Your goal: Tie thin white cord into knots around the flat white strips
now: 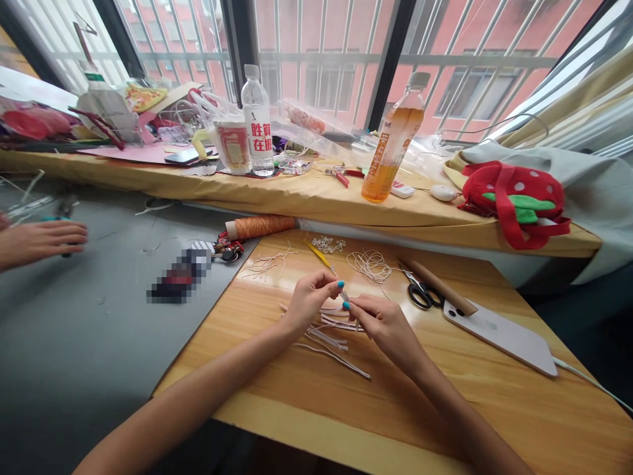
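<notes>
Over the wooden table, my left hand (312,297) pinches a small bundle of thin pale cord (345,296) between thumb and finger. Close beside it, my right hand (380,319) is closed on the lower end of the same cord, blue nails showing. Beneath both hands lie several cut lengths of pale pink cord (341,361). A thin tool with a yellow handle (318,253) points toward my left fingertips; whether they touch it I cannot tell. Beyond are small white knotted pieces (328,245) and a loose coil of white cord (368,266).
Black-handled scissors (420,295) and a phone (502,336) with a brown tube (438,285) across it lie right. An orange thread spool (262,227) is at the back left. Bottles (388,155) stand on the sill. Another person's hand (44,243) is over the grey table.
</notes>
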A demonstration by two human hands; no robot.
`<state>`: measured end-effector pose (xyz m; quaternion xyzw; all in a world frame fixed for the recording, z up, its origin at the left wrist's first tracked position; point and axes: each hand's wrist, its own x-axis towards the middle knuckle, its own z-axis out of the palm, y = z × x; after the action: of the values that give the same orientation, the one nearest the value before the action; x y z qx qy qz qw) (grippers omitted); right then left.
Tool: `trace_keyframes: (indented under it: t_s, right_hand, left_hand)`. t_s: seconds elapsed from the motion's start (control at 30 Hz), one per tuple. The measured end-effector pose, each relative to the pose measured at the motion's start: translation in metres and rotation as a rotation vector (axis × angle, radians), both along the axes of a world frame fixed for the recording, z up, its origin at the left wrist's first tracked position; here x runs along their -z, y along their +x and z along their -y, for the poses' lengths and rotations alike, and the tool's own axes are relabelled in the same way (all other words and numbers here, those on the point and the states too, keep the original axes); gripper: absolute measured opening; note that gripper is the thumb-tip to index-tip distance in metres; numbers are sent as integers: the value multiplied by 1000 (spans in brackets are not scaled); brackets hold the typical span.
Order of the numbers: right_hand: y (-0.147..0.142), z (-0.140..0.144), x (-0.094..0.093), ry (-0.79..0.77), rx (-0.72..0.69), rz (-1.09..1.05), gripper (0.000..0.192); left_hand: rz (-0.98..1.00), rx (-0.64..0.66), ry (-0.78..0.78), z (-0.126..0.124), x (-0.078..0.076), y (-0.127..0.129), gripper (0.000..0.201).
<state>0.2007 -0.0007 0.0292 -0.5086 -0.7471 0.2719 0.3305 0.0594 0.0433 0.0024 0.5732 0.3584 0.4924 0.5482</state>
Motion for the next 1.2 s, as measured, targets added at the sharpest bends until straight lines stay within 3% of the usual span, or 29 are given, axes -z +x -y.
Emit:
trace_keyframes:
  t_s: [0.23,0.4,0.63,0.77,1.07,1.2]
  right_hand:
    - [1,-1,0,-4,38,-33,29]
    - [3,-4,3,-34,25,-44,29]
    - [10,-9,1,-464,-100,-255,36]
    - [11,-9,-1,-505,-149,-283,39]
    - [8,-3,-6,-369,-142,-262,32]
    - [9,-4,-5,-466,-140,-354,36]
  left_hand:
    - [22,125,-142,-3,-7,-1,25]
    - [-137,179,19,-2,-8,-1,18]
    - [-155,384,-31,-7,-15,-9,20]
    - [-152,333,-5,-7,-16,-8,25]
    - [-145,256,70,-5,-15,-7,27]
    - [-174,229,137,-4,-16,-7,26]
